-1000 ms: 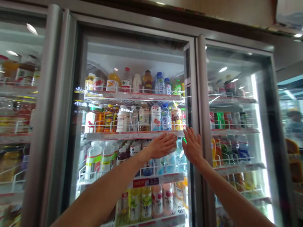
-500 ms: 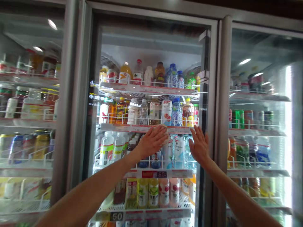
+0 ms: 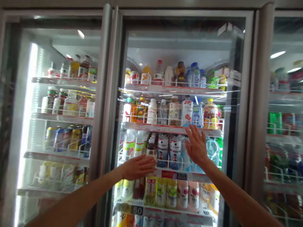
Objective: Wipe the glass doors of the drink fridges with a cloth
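Note:
My left hand (image 3: 139, 167) lies flat with fingers stretched to the right, against the glass door (image 3: 177, 41) of a drinks cooler. A small pale piece, which looks like a cloth (image 3: 155, 159), shows beneath its fingertips; most of it is hidden by the hand. Behind it through the glass are a dark bottle (image 3: 151, 146) and a shelf rail. My right hand (image 3: 196, 146) is raised at the right part of the same door, open, fingers apart and pointing up, holding nothing. It appears to rest on or just before the glass; contact is unclear.
Shelves of bottled drinks (image 3: 163, 110) stand behind the glass. A metal door frame (image 3: 110, 94) separates the left cooler door (image 3: 63, 41), and another upright (image 3: 261, 94) stands right. Price tags (image 3: 137, 210) line the shelf edges. Lights reflect in the glass.
My left hand has slid down and left across the glass, with the pale cloth under it. My right hand has shifted left relative to the door. The view has turned left.

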`<act>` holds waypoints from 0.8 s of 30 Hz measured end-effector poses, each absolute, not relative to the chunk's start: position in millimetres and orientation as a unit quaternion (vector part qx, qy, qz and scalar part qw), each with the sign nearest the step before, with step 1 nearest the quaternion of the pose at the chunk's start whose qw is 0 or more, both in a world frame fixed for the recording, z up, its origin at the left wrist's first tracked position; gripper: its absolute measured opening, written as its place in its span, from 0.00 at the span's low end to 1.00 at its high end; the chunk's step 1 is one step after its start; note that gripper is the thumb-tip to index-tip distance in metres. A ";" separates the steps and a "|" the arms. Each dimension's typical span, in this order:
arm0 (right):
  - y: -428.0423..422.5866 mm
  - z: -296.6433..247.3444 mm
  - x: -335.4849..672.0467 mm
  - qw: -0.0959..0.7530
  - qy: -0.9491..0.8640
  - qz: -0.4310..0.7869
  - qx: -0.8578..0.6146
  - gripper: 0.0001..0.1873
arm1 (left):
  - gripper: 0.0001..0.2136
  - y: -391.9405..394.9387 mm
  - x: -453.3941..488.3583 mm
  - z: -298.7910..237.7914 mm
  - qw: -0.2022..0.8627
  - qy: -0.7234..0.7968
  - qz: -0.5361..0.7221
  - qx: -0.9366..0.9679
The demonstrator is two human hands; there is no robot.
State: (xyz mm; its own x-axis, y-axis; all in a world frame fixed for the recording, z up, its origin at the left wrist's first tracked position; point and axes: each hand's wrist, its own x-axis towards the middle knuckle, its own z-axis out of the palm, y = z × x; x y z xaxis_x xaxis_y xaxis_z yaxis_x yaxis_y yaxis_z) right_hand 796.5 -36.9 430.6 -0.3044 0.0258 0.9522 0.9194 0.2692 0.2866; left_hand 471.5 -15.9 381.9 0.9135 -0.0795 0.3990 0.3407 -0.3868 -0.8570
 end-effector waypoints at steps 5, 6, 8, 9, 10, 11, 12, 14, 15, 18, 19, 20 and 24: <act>-37.3 437.5 755.3 0.467 -0.664 -0.484 -0.326 0.33 | 0.21 -10.8 441.2 390.8 0.529 -0.204 -0.272 -0.778; -37.7 438.2 745.4 0.471 -0.667 -0.480 -0.322 0.32 | 0.21 -10.8 439.8 396.2 0.521 -0.255 -0.315 -0.751; -38.9 436.2 722.4 0.468 -0.683 -0.468 -0.308 0.31 | 0.21 -12.2 442.2 397.2 0.509 -0.284 -0.359 -0.729; -39.7 432.9 709.2 0.459 -0.700 -0.462 -0.293 0.30 | 0.21 -13.1 445.3 392.4 0.510 -0.257 -0.352 -0.742; -40.4 427.9 695.2 0.447 -0.721 -0.456 -0.270 0.29 | 0.20 -13.9 448.9 385.1 0.510 -0.220 -0.331 -0.763; -40.9 421.5 680.8 0.431 -0.746 -0.447 -0.241 0.28 | 0.20 -14.3 452.3 376.7 0.505 -0.193 -0.313 -0.781; -41.0 413.7 666.5 0.413 -0.771 -0.437 -0.210 0.27 | 0.20 -14.2 454.8 368.6 0.495 -0.189 -0.310 -0.789; -39.5 395.8 640.2 0.388 -0.808 -0.415 -0.157 0.24 | 0.22 -14.0 455.4 356.8 0.464 -0.249 -0.350 -0.774; -37.9 386.6 628.9 0.384 -0.815 -0.409 -0.143 0.24 | 0.24 -14.8 453.2 353.6 0.446 -0.287 -0.376 -0.759; -31.1 362.4 603.5 0.374 -0.806 -0.431 -0.156 0.23 | 0.28 -25.6 437.4 349.5 0.414 -0.336 -0.399 -0.746; -29.0 356.2 596.9 0.371 -0.797 -0.445 -0.174 0.23 | 0.28 -32.3 430.1 348.2 0.409 -0.338 -0.398 -0.748; -27.2 351.1 590.8 0.372 -0.786 -0.454 -0.194 0.23 | 0.27 -39.9 422.1 346.4 0.409 -0.335 -0.398 -0.750; -24.8 339.7 566.8 0.427 -0.743 -0.446 -0.258 0.20 | 0.20 -65.1 389.2 338.8 0.427 -0.298 -0.452 -0.724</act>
State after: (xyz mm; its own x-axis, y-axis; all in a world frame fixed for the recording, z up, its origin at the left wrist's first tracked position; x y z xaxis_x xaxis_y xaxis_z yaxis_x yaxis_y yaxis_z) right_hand 566.8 -24.8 339.7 -0.5015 0.0020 0.8652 0.7646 0.4689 0.4421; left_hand 389.2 -65.1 338.8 0.4136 0.0457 0.9093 0.8180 -0.4572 -0.3490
